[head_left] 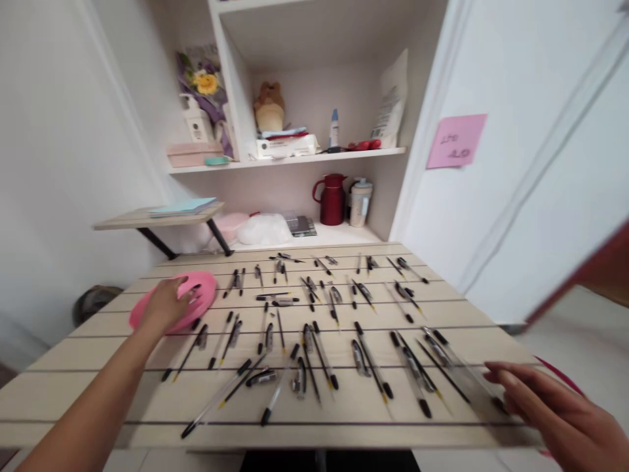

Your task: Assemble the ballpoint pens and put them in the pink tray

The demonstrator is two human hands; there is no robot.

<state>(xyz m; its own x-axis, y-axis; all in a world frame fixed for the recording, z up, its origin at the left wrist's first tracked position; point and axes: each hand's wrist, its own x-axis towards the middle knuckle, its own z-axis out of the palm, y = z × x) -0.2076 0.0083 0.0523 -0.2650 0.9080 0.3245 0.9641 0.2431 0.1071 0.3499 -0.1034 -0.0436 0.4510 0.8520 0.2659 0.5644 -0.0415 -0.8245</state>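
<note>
My left hand [167, 303] rests on a pink round basket [204, 292] at the left side of a slatted wooden table [98, 393], fingers curled over its rim. My right hand [555, 410] hovers at the table's right front corner, fingers stretched out flat and holding nothing, just beside the nearest pens [442, 367]. Many black and clear ballpoint pens and pen parts [314, 354] lie spread in rows across the table top.
Behind the table stands a white shelf unit [295, 157] with a red jug [332, 200], a tumbler [360, 203], a toy bear [269, 105] and boxes. A small side shelf [157, 219] juts out at left. A pink sticky note [456, 141] hangs on the right wall.
</note>
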